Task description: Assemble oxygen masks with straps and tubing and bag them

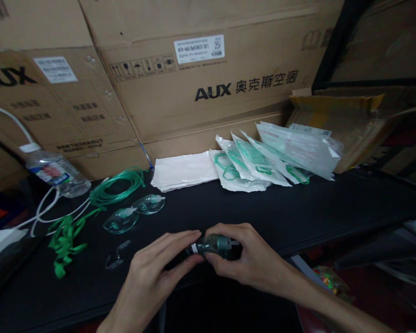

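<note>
Close to the table's front edge, both hands hold a small translucent green oxygen mask [213,245], seen edge-on and partly hidden by the fingers. My left hand [156,266] is closed on its left end, near a small pale strip. My right hand [244,256] pinches the right part, where a pale connector sticks out. Two more translucent green masks [121,221] lie to the left of my hands. Behind them is a coil of green tubing [119,187]. Green elastic straps [66,240] are bunched farther left, and small clear plastic pieces [118,255] lie nearer my left hand.
White packets [185,171] and several paper-and-film pouches [260,159] with green contents lean along the back. A plastic bottle [60,171] and white cable [38,215] occupy the left. Large cardboard boxes [211,115] wall off the black table [180,210]; an opened carton [333,120] stands back right.
</note>
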Demonstrator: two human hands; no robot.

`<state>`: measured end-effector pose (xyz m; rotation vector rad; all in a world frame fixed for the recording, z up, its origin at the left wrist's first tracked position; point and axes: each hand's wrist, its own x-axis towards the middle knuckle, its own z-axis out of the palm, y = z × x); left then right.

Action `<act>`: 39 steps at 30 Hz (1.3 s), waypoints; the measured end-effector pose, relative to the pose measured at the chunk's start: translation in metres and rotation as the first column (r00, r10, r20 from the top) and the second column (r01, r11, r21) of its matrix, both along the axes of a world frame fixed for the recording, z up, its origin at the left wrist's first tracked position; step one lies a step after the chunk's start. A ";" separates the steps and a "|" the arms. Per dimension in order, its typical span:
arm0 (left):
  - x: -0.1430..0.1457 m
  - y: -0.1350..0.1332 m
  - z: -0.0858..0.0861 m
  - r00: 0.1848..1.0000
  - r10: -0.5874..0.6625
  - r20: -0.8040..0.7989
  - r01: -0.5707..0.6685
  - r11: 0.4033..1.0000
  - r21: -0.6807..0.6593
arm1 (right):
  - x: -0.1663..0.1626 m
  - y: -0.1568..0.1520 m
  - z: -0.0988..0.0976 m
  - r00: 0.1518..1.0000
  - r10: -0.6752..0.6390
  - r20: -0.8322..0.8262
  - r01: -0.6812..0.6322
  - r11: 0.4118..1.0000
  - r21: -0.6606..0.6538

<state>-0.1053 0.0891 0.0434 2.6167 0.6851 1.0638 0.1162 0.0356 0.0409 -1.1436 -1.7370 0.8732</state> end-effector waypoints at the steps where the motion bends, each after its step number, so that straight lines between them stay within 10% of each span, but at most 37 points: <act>1: 0.000 0.000 0.000 1.000 -0.005 -0.001 0.005 1.000 0.011 | 0.000 0.000 0.000 1.000 0.010 -0.005 -0.010 1.000 0.009; 11: -0.005 0.003 0.000 1.000 -0.018 0.024 0.017 0.999 0.036 | 0.002 0.004 0.001 0.997 0.083 -0.007 -0.082 0.990 0.116; 29: 0.006 0.001 0.001 0.969 0.124 0.215 -0.035 0.925 -0.378 | 0.001 0.003 -0.005 0.991 0.092 -0.101 -0.065 0.967 0.248; 34: 0.013 0.001 -0.004 0.897 0.295 0.330 -0.049 0.807 -0.588 | -0.005 0.002 -0.012 0.994 0.027 -0.110 0.014 0.936 0.351; 39: 0.024 -0.002 -0.005 0.838 0.440 0.321 0.053 0.520 -0.852 | -0.011 0.001 -0.025 0.996 -0.093 0.002 0.080 0.867 0.491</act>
